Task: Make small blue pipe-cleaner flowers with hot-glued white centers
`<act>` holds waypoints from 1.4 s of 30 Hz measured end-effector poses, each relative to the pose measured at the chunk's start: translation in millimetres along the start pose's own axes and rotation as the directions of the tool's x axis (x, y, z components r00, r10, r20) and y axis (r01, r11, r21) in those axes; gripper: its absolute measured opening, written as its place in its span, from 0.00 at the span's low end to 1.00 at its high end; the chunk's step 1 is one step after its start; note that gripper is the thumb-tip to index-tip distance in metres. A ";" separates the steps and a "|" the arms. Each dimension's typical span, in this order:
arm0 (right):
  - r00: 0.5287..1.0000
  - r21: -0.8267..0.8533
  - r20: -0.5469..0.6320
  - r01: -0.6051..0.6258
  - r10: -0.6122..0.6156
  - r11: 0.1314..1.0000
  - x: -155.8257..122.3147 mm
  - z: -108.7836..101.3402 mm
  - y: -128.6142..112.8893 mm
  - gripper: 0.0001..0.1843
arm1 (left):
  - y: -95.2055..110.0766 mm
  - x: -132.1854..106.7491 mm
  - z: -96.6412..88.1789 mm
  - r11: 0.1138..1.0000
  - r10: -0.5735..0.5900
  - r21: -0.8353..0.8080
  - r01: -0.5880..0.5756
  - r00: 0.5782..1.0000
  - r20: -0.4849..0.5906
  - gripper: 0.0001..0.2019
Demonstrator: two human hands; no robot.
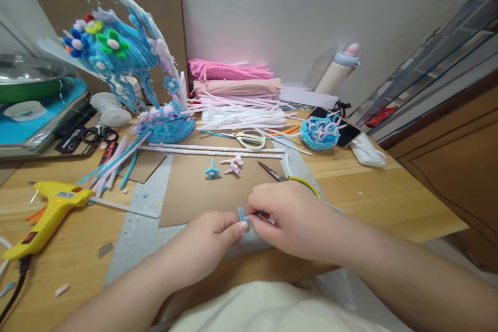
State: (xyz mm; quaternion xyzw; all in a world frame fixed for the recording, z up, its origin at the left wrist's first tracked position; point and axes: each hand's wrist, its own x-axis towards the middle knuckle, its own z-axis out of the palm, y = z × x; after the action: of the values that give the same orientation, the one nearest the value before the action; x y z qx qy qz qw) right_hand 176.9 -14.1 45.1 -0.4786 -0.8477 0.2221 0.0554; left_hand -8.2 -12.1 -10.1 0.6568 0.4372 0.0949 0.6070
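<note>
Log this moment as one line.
left hand: pinching blue piece | right hand: touching blue piece | blue flower: on cardboard

Clock centred between the left hand (212, 233) and right hand (286, 212), twelve toward the wall (330, 10): yellow-handled scissors (274, 171) obstruct one o'clock; small flower pieces (212, 171), eleven; white rods (218, 149), twelve; the glue gun (58, 207), nine. Passage exists over the cardboard (187, 192) at ten and over the tabletop (389, 202) between two and three.

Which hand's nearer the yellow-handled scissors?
Right. The right hand is just in front of the yellow-handled scissors, partly hiding them; the left hand is farther, to their left.
</note>
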 end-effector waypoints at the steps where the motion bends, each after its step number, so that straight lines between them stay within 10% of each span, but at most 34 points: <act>1: 0.991 -0.134 -0.111 0.053 -0.068 0.990 -4.1 3.5 -3.8 0.09 | -0.7 2.1 0.9 0.995 -0.001 -0.097 -0.002 0.999 -0.037 0.19; 5: 0.907 -0.329 -0.358 0.100 -0.223 0.939 -14.8 20.2 -7.7 0.12 | 4.0 5.7 1.2 0.939 -0.053 -0.343 0.029 0.997 -0.058 0.20; 12: 0.900 0.249 -0.436 0.146 -0.023 0.957 -12.8 34.8 2.6 0.09 | 13.5 0.0 -2.4 0.758 -0.076 -0.647 0.078 0.997 0.032 0.19; 16: 0.977 0.662 -0.184 0.041 0.109 0.748 -5.9 32.4 15.1 0.09 | 10.9 -4.6 -5.4 0.743 0.017 -0.665 0.079 0.991 0.136 0.20; 19: 0.966 0.810 0.240 -0.146 -0.094 0.567 0.8 21.8 27.6 0.11 | 10.8 -9.2 -8.9 0.848 0.095 -0.521 0.098 0.939 0.332 0.22; 25: 0.731 0.691 0.619 -0.334 -0.286 0.641 12.2 0.2 27.9 0.07 | 15.6 -16.2 -9.5 0.998 -0.018 -0.045 0.045 0.879 0.477 0.21; 31: 0.954 0.166 0.296 -0.089 0.036 0.982 -4.7 -9.5 3.0 0.05 | 8.0 -13.8 -2.7 0.981 -0.021 0.191 -0.020 0.978 0.207 0.20; 38: 0.977 -0.165 0.208 -0.018 0.053 0.986 -8.2 4.3 -9.3 0.05 | 6.7 -12.8 8.8 0.923 0.053 0.379 -0.062 0.998 0.034 0.19; 42: 0.999 -0.369 0.017 -0.033 0.043 0.929 -8.0 19.5 -12.8 0.07 | 4.2 -3.9 11.3 0.990 0.015 0.141 0.001 0.994 -0.109 0.19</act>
State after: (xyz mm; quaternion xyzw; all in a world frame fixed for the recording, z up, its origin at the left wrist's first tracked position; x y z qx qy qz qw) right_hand 165.2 -32.8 34.2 -0.4940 -0.8655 0.0659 -0.0503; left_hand -1.2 -22.4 -7.6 0.6935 0.4731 0.1018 0.5337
